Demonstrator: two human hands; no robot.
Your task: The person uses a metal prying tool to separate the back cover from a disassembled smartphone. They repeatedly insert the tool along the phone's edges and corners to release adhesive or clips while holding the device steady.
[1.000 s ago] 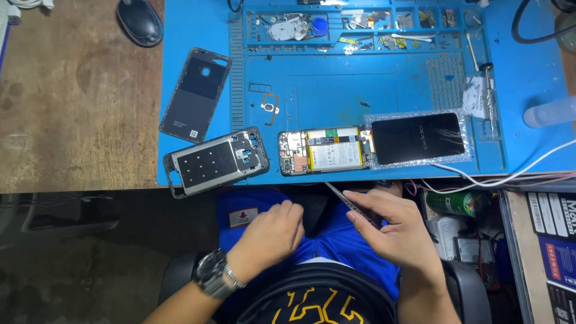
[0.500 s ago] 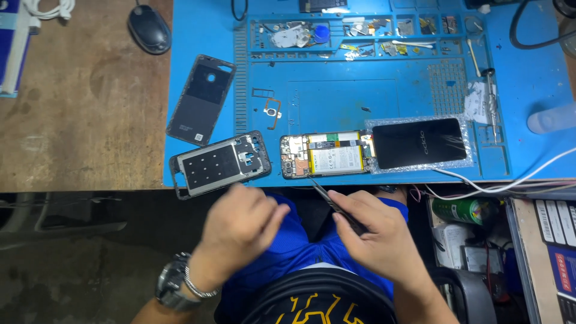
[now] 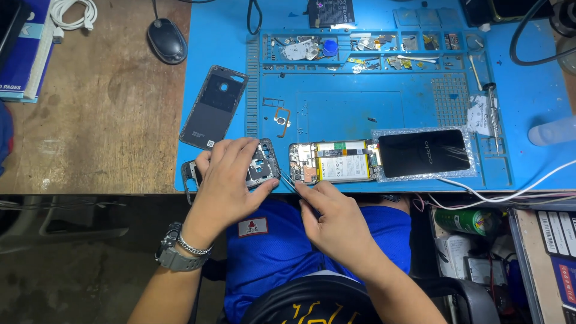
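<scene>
Head view, parts tray (image 3: 336, 37) holding screws (image 3: 360, 45), scraps

A black computer mouse (image 3: 167, 40) and white coiled cable (image 3: 73, 13) lie on the wooden bench (image 3: 90, 120).
</scene>
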